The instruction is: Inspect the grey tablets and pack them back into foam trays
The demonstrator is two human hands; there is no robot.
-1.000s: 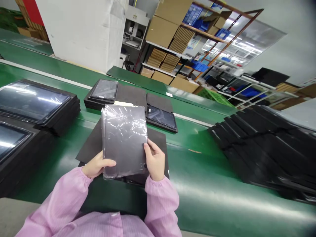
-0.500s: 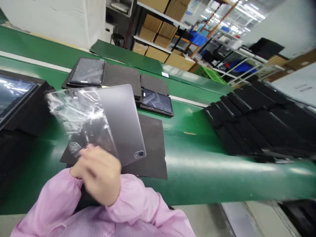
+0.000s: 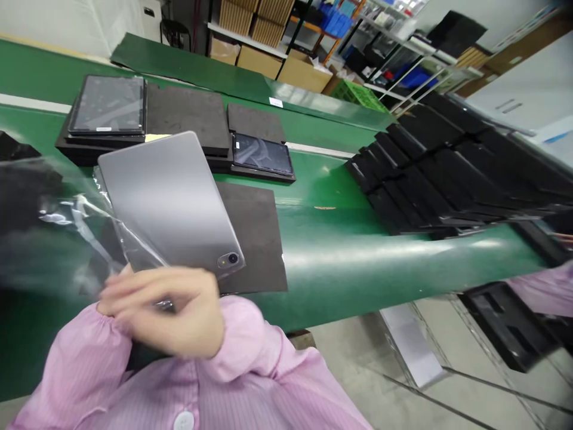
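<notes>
A grey tablet (image 3: 170, 203) is held back-up and tilted over a black foam sheet (image 3: 255, 239) on the green belt (image 3: 358, 257), its camera lens at the lower right corner. A clear plastic bag (image 3: 67, 239) trails off the tablet's lower left edge, stretched out to the left and blurred. My right hand (image 3: 165, 307) reaches across to the left below the tablet, its fingers closed on the bag's edge. My left hand is hidden behind my right hand; only its pink sleeve (image 3: 67, 364) shows.
Farther along the belt, a tablet lies screen-up on a black tray stack (image 3: 107, 113), and another tablet (image 3: 262, 155) lies beside dark foam pads. Overlapping black trays (image 3: 447, 179) cover the right. Another person's pink sleeve (image 3: 541, 283) and a black tray (image 3: 505, 322) are at far right. Cartons (image 3: 268, 60) stand behind.
The tablet was fully inside the bag with both hands at its lower corners. The bag has been pulled off leftwards and the tablet's back is bare. The view has swung right and down.
</notes>
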